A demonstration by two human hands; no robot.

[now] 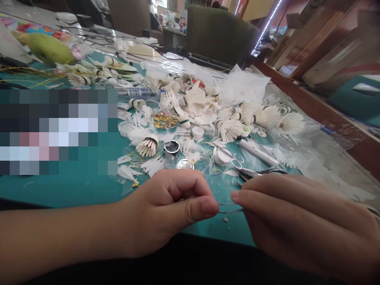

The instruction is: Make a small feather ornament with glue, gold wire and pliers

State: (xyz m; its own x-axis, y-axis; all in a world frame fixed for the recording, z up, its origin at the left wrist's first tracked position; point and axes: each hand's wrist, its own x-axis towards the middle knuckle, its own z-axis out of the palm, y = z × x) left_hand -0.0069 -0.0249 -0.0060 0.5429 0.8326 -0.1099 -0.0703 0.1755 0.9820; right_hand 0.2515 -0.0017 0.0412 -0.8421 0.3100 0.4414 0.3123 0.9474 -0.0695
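Observation:
A thin, wire-like strand [230, 212] runs double across the short gap between my two hands, above the green mat. My left hand [175, 204] is closed, with thumb and bent forefinger pinching one end of it. At the other end my right hand [299, 221] has its fingers pressed together on the strand; the exact grip is partly hidden behind them. Just beyond my right fingers lie dark-handled pliers [258, 172] and small scissors [227, 152]. Tiny clear bits are scattered on the mat under the strand.
Behind my hands are a white round jar [222, 157], a black round pot [171, 147] and gold sequins [164, 119]. Several feather shuttlecocks [148, 145] and loose feathers form a heap. A white bar [259, 152] lies at right, a green fruit [50, 49] at far left.

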